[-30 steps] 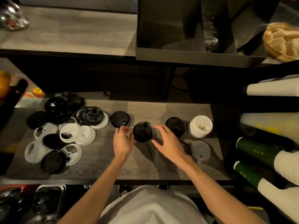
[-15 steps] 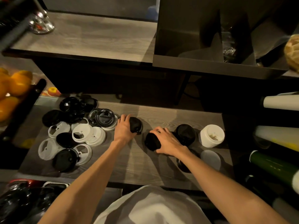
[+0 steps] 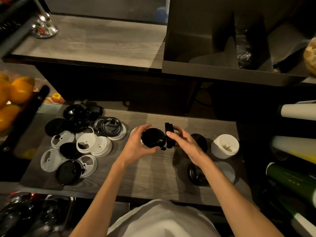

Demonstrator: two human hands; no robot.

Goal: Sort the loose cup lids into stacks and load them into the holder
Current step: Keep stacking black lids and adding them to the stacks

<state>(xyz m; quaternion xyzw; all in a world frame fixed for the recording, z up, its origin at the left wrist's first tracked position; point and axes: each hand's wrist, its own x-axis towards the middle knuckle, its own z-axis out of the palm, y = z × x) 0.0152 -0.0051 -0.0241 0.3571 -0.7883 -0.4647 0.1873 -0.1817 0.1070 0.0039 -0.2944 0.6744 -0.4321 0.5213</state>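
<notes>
Two black lids are up off the desk (image 3: 136,177), dead centre, and they sit at right angles to each other. The left-hand lid (image 3: 153,138) faces up at the camera, a round dome cradled in the left hand (image 3: 136,144), fingers curled round its far rim and thumb under the near edge. The right-hand lid (image 3: 169,135) stands on edge, its flat face turned toward the other lid, pinched in the right hand (image 3: 183,142). The two lids are just beside each other, nearly touching at the rims. So the join, I'd say, hinges on tipping one lid until the faces line up. The holder (image 3: 222,72) waits well beyond, up on the shelf, nearer the right arm. The loose pile of lids (image 3: 82,142) lies off to the left, the white stack (image 3: 224,146) to the right.
</notes>
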